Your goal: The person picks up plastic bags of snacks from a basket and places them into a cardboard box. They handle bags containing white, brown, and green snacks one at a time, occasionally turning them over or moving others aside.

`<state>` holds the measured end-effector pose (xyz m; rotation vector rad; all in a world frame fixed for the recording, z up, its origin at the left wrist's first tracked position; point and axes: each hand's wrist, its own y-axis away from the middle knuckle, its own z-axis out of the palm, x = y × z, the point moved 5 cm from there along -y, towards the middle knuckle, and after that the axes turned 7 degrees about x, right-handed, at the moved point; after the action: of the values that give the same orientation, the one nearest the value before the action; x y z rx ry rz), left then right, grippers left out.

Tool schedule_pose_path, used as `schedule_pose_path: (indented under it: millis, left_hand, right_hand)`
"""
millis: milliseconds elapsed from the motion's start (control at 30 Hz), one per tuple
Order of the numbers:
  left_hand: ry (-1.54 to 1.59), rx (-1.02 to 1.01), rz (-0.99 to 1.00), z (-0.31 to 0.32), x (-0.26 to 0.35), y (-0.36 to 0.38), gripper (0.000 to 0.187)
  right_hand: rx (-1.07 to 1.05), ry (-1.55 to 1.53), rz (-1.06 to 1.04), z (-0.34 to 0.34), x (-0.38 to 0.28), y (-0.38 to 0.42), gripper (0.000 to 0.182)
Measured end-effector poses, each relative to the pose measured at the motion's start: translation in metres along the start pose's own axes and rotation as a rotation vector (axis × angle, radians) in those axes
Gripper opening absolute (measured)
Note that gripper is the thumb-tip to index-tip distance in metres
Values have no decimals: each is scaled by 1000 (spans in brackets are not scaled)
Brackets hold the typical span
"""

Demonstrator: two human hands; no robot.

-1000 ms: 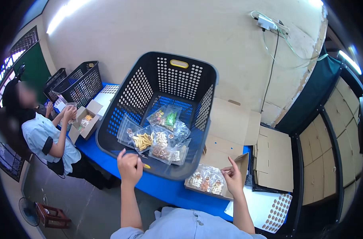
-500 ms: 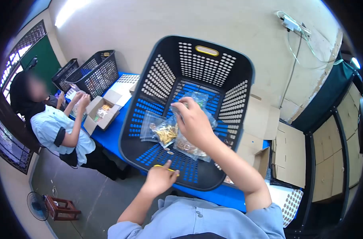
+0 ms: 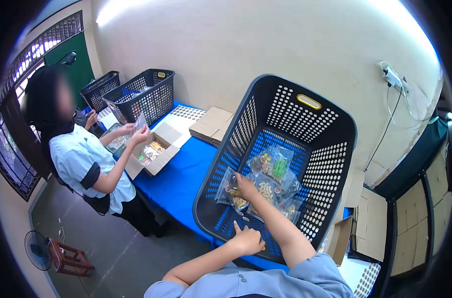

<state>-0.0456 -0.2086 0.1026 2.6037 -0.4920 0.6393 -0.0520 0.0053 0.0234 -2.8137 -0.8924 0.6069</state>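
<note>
A large black perforated basket [image 3: 330,164] with a yellow-rimmed handle leans towards me over the blue-covered table. Inside lie several clear plastic bags [image 3: 265,191] with yellow, green and pale pieces. My right hand [image 3: 246,188] reaches into the basket, its fingers on a clear bag [image 3: 227,191] at the left side. My left hand [image 3: 248,241] is at the basket's near rim, around the near handle, with the index finger stretched out over the rim.
A co-worker [image 3: 84,161] at the left holds a small bag over an open cardboard box [image 3: 169,151]. Two black baskets [image 3: 141,99] stand behind. Flat cardboard [image 3: 213,121], blue table [image 3: 179,171], a red stool [image 3: 69,256], a fan [image 3: 36,250], and stacked cartons [image 3: 409,228] are around.
The view has shifted left, so the basket appears further right. My right hand has moved from above the middle of the bags to the bag on the left. The co-worker's hands now hold a bag up.
</note>
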Motion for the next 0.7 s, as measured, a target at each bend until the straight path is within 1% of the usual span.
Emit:
schedule_pose_path:
  millis: [33,100,133,167,233,267,300,367,433,467,533,567,633,667,700]
  left_hand:
    - [-2,-1,8,3,-2,-1,38]
    - [-22,15,37,8,-4,-3,40]
    - [-48,4,54,5,-2,1,45]
    - [-47,-9,67,2,0,2,45]
    - [-60,-39,98,-2,1,4,48]
    - [-58,-42,105,-2,1,3,48]
    - [-77,-36,115,-2,2,3,50]
    - [-100,-34,133,-3,3,0,52]
    - [-113,-2,152,-4,6,0,55]
    - [-118,-13,159,-2,7,0,55]
    - [-67,17,159,-2,8,-2,56]
    - [-69,17,164,-3,8,-2,56]
    - [-76,88,222,-7,12,-2,55]
    - [-77,83,228,-8,14,-2,55]
    - [-81,32,202,-9,14,-1,54]
  right_hand:
    - [3,5,6,-2,11,-4,82]
    - [-291,-65,80,9,36,-8,93]
    - [-444,-68,131,-13,33,-6,86]
    - [-444,-69,149,-10,48,-4,86]
    - [43,-133,13,-36,56,-13,73]
    - [208,-237,151,-48,72,-11,68]
    - [375,-339,287,-78,68,-6,64]
    - [357,-106,542,-88,103,7,54]
    - [-15,-89,882,-70,130,36,56]
    - [-12,-93,894,-65,134,46,56]
    - [-304,99,1085,-44,143,74,66]
    - [-300,99,1089,-34,144,82,66]
    - [-303,131,959,-9,151,90,81]
    - [-224,186,911,-4,155,89,86]
    - [-223,185,921,5,165,88,86]
